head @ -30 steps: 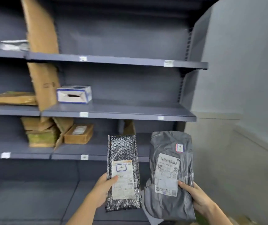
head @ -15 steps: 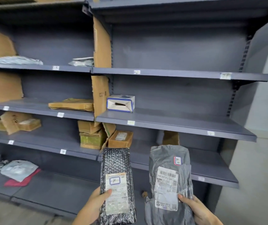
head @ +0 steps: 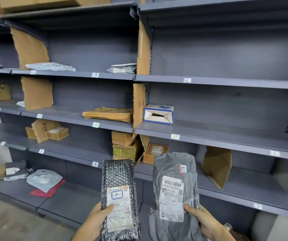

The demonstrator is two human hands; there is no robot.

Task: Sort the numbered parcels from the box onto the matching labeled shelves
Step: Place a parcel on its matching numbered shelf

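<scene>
Black bubble mailer (head: 119, 197) gripped in left hand (head: 94, 221), crinkled grey poly parcel (head: 173, 193) in right hand (head: 204, 221).

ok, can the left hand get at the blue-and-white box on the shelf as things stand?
Probably not yet. The left hand already holds the black bubble mailer, so its grip is taken. The way up to the blue-and-white box looks open: nothing stands in front of it on its shelf.
</scene>
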